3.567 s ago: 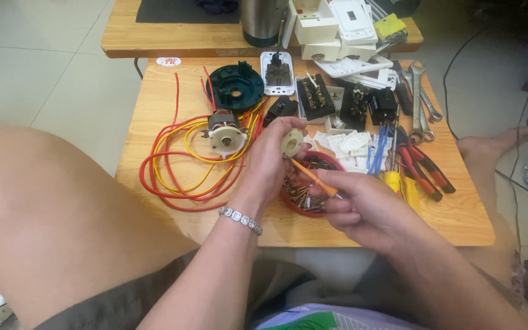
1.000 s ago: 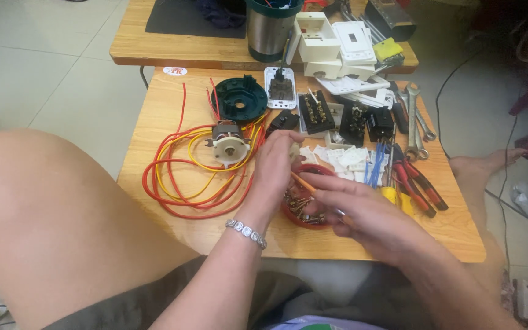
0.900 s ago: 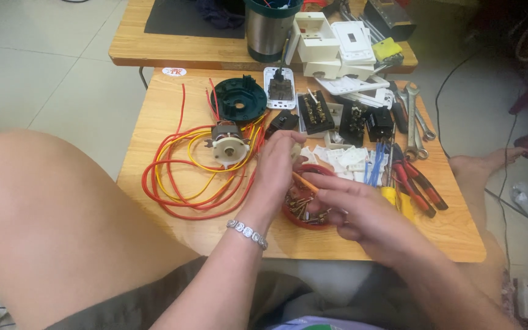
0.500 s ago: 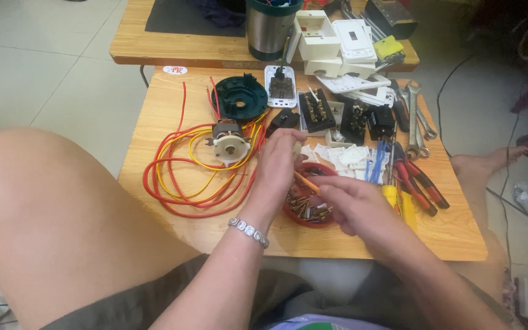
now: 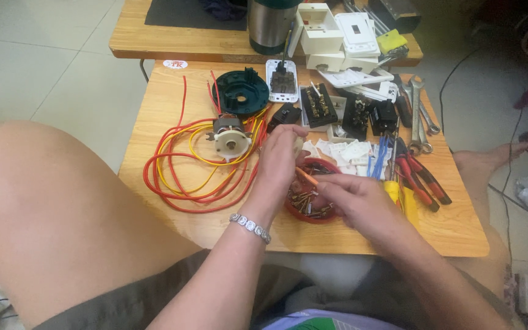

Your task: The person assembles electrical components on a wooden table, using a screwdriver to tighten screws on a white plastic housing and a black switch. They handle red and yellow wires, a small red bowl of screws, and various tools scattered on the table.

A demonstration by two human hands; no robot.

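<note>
My left hand (image 5: 278, 162) is closed around a small cream plastic part (image 5: 299, 144), held just above the red bowl of screws (image 5: 305, 215). My right hand (image 5: 362, 200) grips a thin orange-handled screwdriver (image 5: 307, 178), with its tip pointing up-left at the part in my left hand. Both hands hover over the bowl, near the middle of the small wooden table (image 5: 172, 104). A metal bracelet (image 5: 249, 227) circles my left wrist. My fingers hide most of the cream part.
A small motor (image 5: 230, 137) lies in loops of red and yellow wire (image 5: 175, 183), behind it a green round housing (image 5: 240, 92). Black switch modules (image 5: 319, 107), red-handled pliers (image 5: 421, 180), a yellow screwdriver (image 5: 393, 190) and wrenches (image 5: 420, 116) lie right. White switch boxes (image 5: 337, 30) and a steel cup (image 5: 270, 24) stand behind.
Both hands have sunk slightly toward the red bowl since the earliest frame, when the cream part was held higher. The screwdriver stays at the part. The view has shifted a little.
</note>
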